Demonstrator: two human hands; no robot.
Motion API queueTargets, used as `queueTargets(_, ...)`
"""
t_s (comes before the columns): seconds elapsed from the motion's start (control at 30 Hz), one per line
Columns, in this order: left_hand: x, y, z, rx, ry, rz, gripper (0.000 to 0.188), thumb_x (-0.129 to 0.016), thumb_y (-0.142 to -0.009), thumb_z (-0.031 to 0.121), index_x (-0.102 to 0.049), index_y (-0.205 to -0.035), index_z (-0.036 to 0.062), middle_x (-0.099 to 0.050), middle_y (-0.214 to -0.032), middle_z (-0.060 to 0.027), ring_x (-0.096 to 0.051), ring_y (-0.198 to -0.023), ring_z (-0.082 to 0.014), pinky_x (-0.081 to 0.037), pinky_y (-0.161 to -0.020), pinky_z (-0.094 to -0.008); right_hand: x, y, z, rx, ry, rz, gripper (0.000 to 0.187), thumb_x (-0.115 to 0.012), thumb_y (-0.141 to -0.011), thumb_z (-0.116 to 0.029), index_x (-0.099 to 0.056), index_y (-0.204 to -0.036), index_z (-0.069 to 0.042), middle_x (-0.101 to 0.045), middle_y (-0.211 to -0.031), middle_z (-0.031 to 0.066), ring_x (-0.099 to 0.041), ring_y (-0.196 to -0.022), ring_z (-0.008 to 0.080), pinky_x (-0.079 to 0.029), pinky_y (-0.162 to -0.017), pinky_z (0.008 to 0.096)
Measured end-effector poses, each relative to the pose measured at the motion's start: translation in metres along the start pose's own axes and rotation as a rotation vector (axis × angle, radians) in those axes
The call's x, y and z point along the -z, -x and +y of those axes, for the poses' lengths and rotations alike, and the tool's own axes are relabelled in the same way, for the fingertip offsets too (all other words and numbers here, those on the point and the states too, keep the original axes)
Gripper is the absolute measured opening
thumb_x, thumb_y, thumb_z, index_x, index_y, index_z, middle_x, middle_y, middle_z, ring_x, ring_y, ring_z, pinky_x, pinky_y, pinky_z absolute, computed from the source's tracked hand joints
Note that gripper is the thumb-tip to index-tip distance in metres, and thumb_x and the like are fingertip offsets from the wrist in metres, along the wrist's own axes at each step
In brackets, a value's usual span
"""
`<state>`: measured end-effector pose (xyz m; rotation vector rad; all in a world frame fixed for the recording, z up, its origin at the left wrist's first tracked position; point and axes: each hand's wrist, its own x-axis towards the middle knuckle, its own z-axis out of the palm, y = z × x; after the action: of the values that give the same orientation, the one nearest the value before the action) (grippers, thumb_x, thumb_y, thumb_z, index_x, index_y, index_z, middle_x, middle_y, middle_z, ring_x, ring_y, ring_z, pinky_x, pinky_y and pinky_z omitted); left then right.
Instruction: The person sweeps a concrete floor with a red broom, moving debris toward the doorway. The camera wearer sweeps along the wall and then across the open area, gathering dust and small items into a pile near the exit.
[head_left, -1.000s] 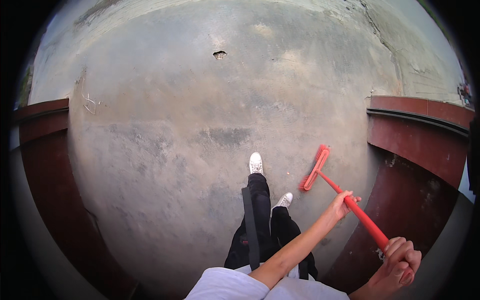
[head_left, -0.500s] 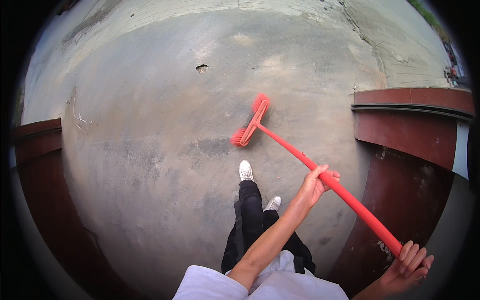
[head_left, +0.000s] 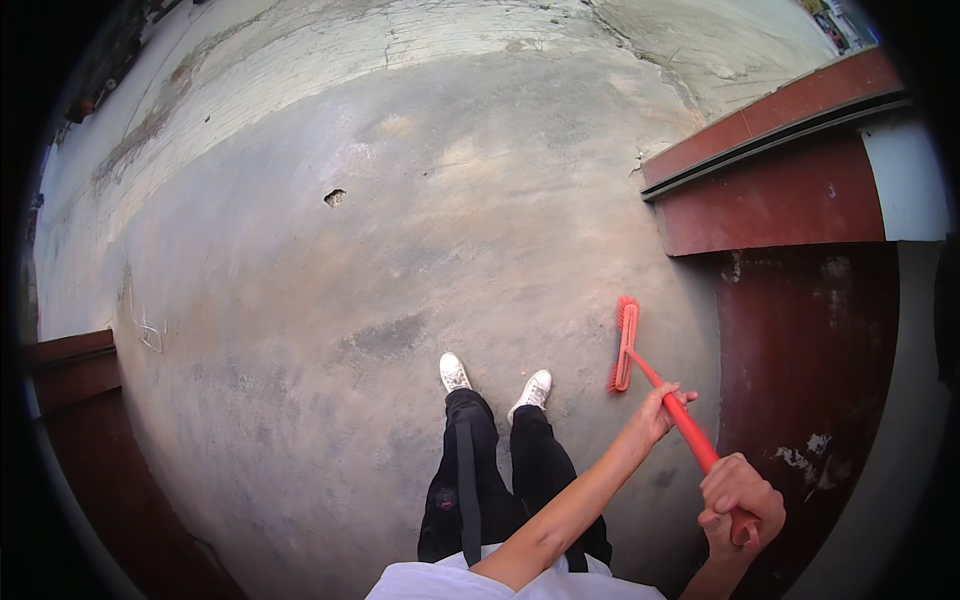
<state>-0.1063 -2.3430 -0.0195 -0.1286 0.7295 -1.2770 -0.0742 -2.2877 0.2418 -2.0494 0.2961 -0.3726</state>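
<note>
A red push broom with a long red handle slants from the floor up to my hands on the right side. Its bristled head stands near the foot of the dark red wall, right of my feet. My left hand is closed around the middle of the handle, the arm reaching across in front of me. Closer to my body, my right hand wraps the top end of the handle, whose tip pokes out below the fingers. Whether the bristles touch the floor I cannot tell.
Grey concrete floor spreads ahead, with a small hole in it. A dark red wall and ledge border the right. Another dark red wall runs along the left, near a thin white wire. My white shoes stand apart.
The broom head has come back and to the right, from ahead of my feet to beside the right wall. Both hands still grip the handle. My right foot has stepped forward, and the view has turned.
</note>
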Motion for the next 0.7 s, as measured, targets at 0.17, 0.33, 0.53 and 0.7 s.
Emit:
queueTargets(0.17, 0.011, -0.012, 0.029, -0.142, -0.049, -0.019, 0.010, -0.052, -0.074, 0.009, -0.046, -0.074, 0.0005, -0.051, -0.065, -0.0101, -0.054, -0.070, -0.0164, -0.045, -0.056, -0.0246, 0.033, 0.013, 0.034, 0.116, -0.159, -0.080, 0.025, -0.070, -0.059, -0.018, -0.048, -0.065, -0.008, -0.044, -0.050, 0.0002, -0.043, -0.044, 0.0134, -0.037, -0.051, 0.0263)
queueTargets(0.33, -0.038, -0.002, 0.016, -0.293, -0.192, 0.034, 0.016, -0.050, -0.076, 0.012, -0.046, -0.084, -0.0012, -0.055, -0.084, -0.0196, -0.054, -0.060, -0.0150, -0.047, -0.058, -0.0278, 0.113, 0.029, 0.047, 0.125, -0.523, 0.256, 0.024, -0.062, -0.072, -0.020, -0.039, -0.072, -0.011, -0.046, -0.051, -0.0027, -0.042, -0.043, 0.0088, -0.036, -0.050, 0.0239)
queueTargets(0.53, -0.076, -0.052, -0.010, -0.201, -0.235, -0.039, 0.024, -0.050, -0.077, 0.014, -0.041, -0.093, -0.0021, -0.055, -0.084, -0.0191, -0.050, -0.053, -0.0119, -0.046, -0.051, -0.0251, 0.163, 0.023, 0.021, 0.194, -0.238, -0.068, 0.017, -0.055, -0.074, -0.019, -0.043, -0.075, -0.008, -0.042, -0.052, 0.0007, -0.038, -0.045, 0.0135, -0.035, -0.052, 0.0312)
queueTargets(0.7, -0.053, -0.123, 0.041, -0.195, -0.136, -0.077, 0.015, -0.053, -0.074, 0.010, -0.043, -0.080, -0.0008, -0.053, -0.084, -0.0195, -0.048, -0.049, -0.0100, -0.044, -0.048, -0.0235, 0.122, -0.008, 0.084, 0.387, 0.040, -0.264, 0.021, -0.064, -0.069, -0.017, -0.045, -0.072, -0.009, -0.045, -0.051, -0.0017, -0.043, -0.045, 0.0116, -0.039, -0.053, 0.0260)
